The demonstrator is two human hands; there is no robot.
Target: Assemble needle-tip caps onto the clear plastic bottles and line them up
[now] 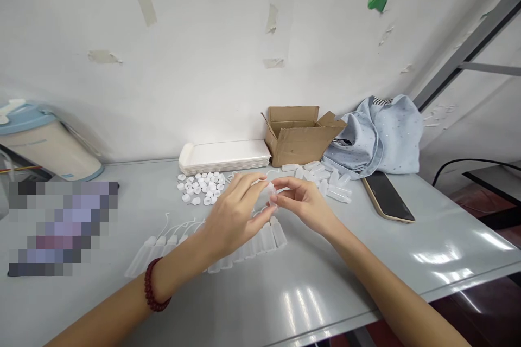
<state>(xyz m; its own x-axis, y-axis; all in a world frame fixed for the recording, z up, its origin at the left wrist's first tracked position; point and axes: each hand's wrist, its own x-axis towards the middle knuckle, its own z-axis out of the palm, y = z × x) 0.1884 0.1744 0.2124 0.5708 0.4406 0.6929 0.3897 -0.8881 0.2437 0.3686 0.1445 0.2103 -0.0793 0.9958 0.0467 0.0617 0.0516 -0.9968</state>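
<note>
Clear plastic, a small bottle (272, 195) is pinched above the bench (325, 282) between both hands. The left hand (234, 214) and the right hand (303, 200) each close their fingers on it, seemingly working at its top end. Small and slick, it likely calls for a steady, aligned pinch. Below lies a row of bottles (268, 236). Behind are white caps (201, 187), loose bottles (334, 184), stacked trays (226, 156), a cardboard box (299, 138), a blue cloth (382, 135) and a phone (388, 198). The bench is grey and glossy, against a white wall (203, 54) patched with tape.

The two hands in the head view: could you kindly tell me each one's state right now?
Left hand: closed on the small clear bottle.
Right hand: closed on the same bottle.
</note>
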